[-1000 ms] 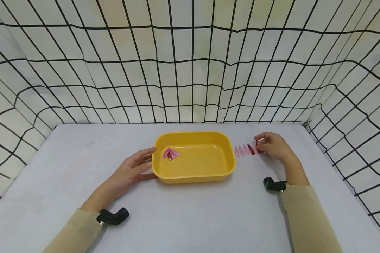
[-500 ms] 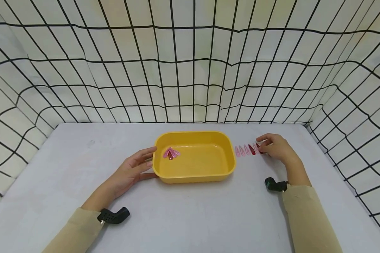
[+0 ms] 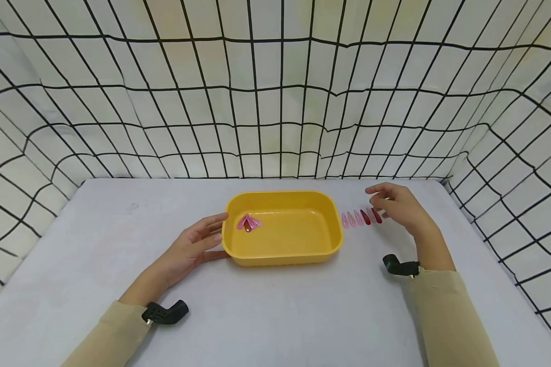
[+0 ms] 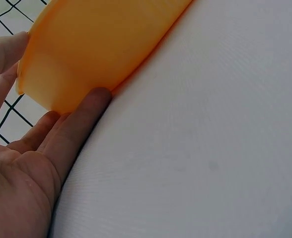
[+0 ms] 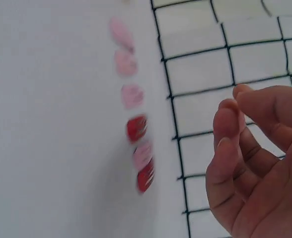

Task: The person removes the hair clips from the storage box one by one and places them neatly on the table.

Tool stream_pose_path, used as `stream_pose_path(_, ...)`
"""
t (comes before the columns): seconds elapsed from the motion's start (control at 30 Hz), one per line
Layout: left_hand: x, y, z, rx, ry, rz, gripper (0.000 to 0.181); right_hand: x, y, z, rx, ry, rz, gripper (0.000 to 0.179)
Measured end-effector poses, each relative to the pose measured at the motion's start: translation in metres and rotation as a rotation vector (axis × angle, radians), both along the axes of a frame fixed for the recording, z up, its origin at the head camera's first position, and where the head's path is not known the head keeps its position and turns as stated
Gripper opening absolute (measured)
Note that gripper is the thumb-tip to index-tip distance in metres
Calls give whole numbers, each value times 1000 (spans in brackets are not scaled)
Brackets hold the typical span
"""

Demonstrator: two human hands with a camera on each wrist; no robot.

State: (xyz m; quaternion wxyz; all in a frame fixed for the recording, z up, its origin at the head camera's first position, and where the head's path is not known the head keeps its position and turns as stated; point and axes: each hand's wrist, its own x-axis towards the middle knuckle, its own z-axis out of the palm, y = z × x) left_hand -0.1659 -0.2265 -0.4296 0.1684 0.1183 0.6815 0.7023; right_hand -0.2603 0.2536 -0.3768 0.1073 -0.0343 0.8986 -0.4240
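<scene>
A yellow plastic tray (image 3: pixel 280 259) stands mid-table. My left hand (image 3: pixel 195 245) rests against its left end with extended fingers, and the left wrist view shows a fingertip (image 4: pixel 100 96) at the tray's (image 4: pixel 106 44) lower wall. Inside, at the left, pink hair clips (image 3: pixel 254 222) and a red one (image 3: pixel 247 227) lie fanned out. To the right of the tray, several clips form a row on the table: pink hair clips (image 3: pixel 351 219), a red hair clip (image 3: pixel 365 217) and another red clip (image 3: pixel 376 215) at the right end. Above that end hovers my right hand (image 3: pixel 397 205), fingers loosely bent and holding nothing.
A white cloth-like surface covers the table (image 3: pixel 284 316). Black wire mesh (image 3: pixel 280 107) with a pale backing rises behind the table and along both sides. Dark camera mounts (image 3: pixel 165 312) sit at the wrists.
My right hand has let go of the red hair clip at the row's right end and lifted up and back from it. The left hand and the tray stay in place.
</scene>
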Motion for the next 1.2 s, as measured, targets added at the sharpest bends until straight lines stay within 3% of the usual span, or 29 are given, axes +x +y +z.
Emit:
stream_pose_path(0.33, -1, 0, 2, 0, -7, 3, 54, 17, -45, 33, -201, 94, 169, 30)
stream_pose_path(0.53, -2, 0, 2, -2, -14, 6, 55, 23, -82, 35, -281, 83, 282, 30)
stream_pose_path(0.67, -2, -1, 0, 0, -17, 12, 53, 25, -118, 30, -278, 81, 387, 29)
stream_pose_path(0.8, -1, -3, -1, -1, -9, 8, 53, 29, -160, 24, -152, 116, 481, 28)
stream_pose_path(1.0, 0, -5, 0, 16, -7, -1, 53, 37, -217, 14, 187, 199, 560, 35)
stream_pose_path(1.2, -1, -6, -2, 40, -9, -31, 53, 39, -249, 0, 407, 278, 675, 35)
